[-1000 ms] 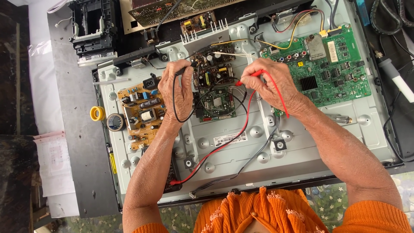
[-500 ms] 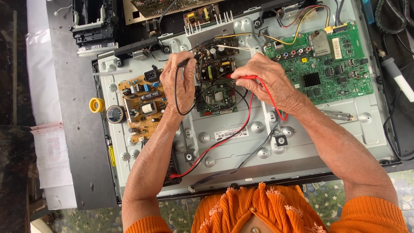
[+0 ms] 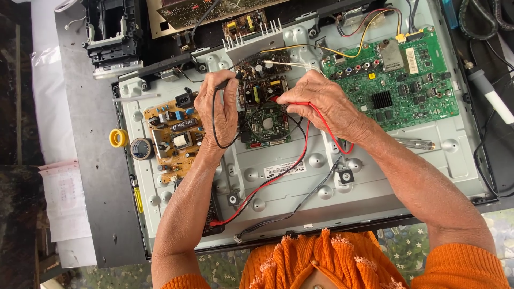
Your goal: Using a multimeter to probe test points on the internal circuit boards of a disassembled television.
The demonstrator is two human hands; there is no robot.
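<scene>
1. Left hand (image 3: 217,109) grips the black probe (image 3: 225,83), fingers closed round its shaft, tip set on the upper edge of the small dark board (image 3: 262,85) at the middle of the grey metal chassis (image 3: 375,171). The black lead (image 3: 214,128) loops down under the palm.
2. Right hand (image 3: 321,104) grips the red probe (image 3: 289,103), fingers pinched shut on it, tip at the seam between the small dark board and the green square board (image 3: 267,126) just below. The red lead (image 3: 278,171) runs down and left to the black meter body (image 3: 214,214), mostly hidden under the left forearm.
3. Change over the last second: both hands sit a little further apart, the left one slightly higher on the dark board. Both probes stay in contact with the same central boards; only small tip shifts.
4. Reading: probing appears to go on across neighbouring points of the central boards, not on the side boards.
5. Surroundings: tan power board (image 3: 174,136) just left of the left hand, large green main board (image 3: 399,80) right of the right hand, both untouched. Yellow tape roll (image 3: 118,138) and dark tape roll (image 3: 141,148) lie at the chassis's left edge, a screwdriver (image 3: 415,143) beside the right forearm.
</scene>
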